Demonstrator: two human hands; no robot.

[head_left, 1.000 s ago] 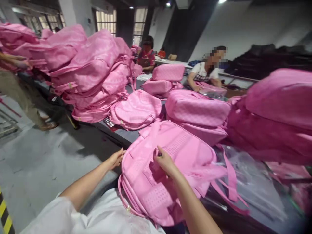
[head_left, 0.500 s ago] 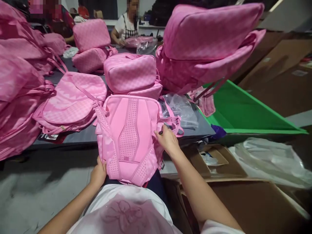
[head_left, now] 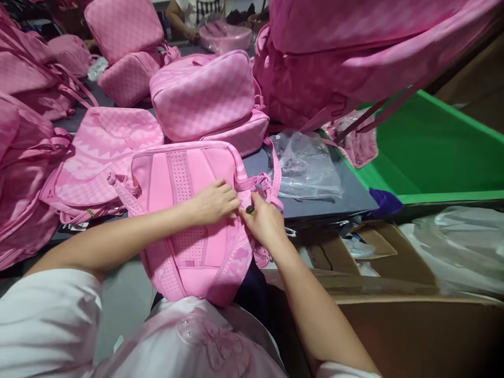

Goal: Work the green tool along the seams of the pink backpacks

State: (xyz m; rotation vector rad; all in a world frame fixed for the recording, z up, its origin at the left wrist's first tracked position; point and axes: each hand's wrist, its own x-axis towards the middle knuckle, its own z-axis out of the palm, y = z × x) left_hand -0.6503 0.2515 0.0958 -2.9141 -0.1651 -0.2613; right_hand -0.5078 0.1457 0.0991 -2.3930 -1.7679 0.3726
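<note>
A pink backpack (head_left: 224, 239) leans on the table edge against my lap, its padded back panel and shoulder straps facing me. My left hand (head_left: 216, 202) reaches across the panel, its fingers closed on the bag's right side seam. Close beside it, my right hand (head_left: 264, 220) is closed at the same edge. A small dark tool with a yellow-green part (head_left: 250, 210) sticks out of my right fist; its working end is hidden. The loose right strap (head_left: 271, 184) bunches just above my right hand.
Pink backpacks (head_left: 205, 94) stand behind and to the left, and a large one (head_left: 354, 79) looms at right. Clear plastic bags (head_left: 303, 168) lie on the table (head_left: 346, 202). Beyond are a green bin (head_left: 441, 147) and cardboard boxes (head_left: 394, 336). A person (head_left: 183, 23) works across the table.
My left hand has left the bag's lower left side and crossed to its right edge, beside my right hand. The camera view has dipped closer to the bag.
</note>
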